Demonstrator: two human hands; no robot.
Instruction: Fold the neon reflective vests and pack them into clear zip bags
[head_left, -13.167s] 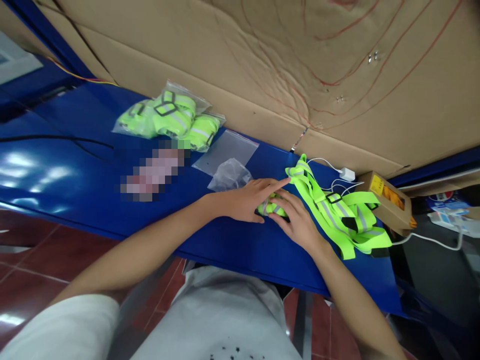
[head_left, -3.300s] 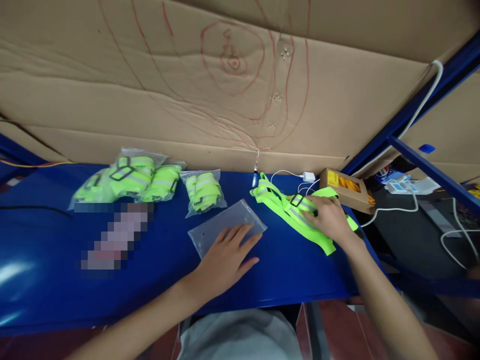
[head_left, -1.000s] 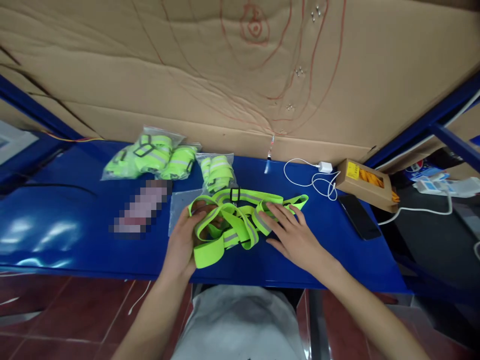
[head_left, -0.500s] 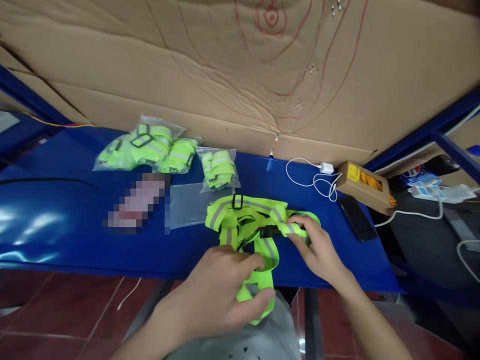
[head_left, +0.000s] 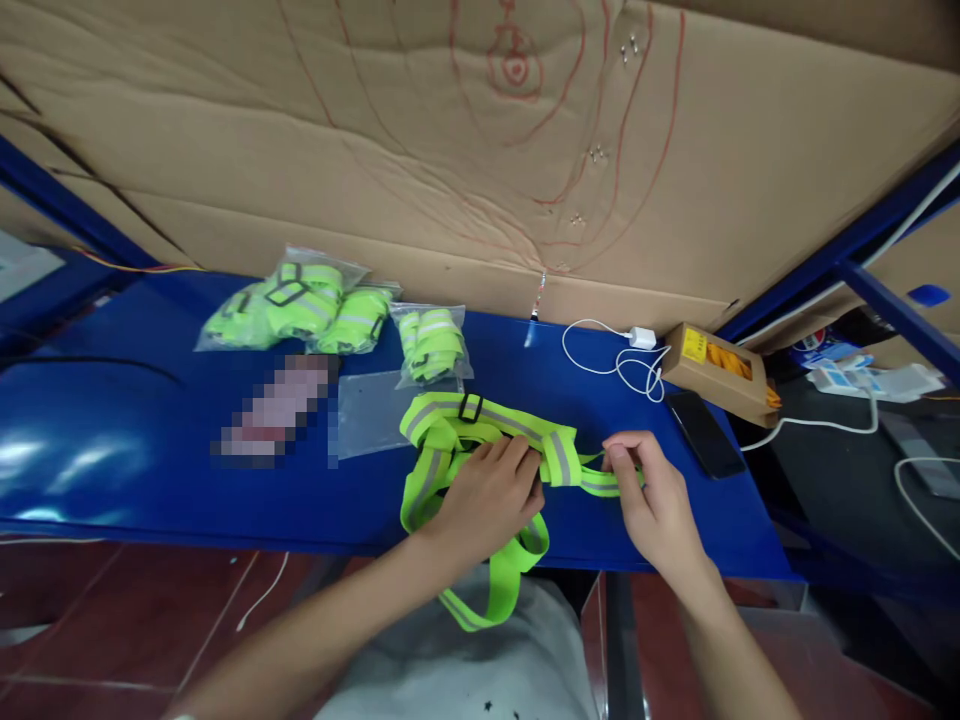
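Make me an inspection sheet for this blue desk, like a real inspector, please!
Surface: blue desk, shiny, reflecting light.
Job's things: green straps loose, one loop past the front edge; bagged straps at the back; flat clear bag beside the loose straps.
Clutter: black phone lying flat; windowed carton with orange contents; blurred item, can't tell what.
Left fingers: curled over the straps, grip partly hidden.
Right fingers: pinching part of the straps.
Cables: white charger with looped cord; black cable at left.
Surroundings: cardboard wall with red lines; tiled floor.
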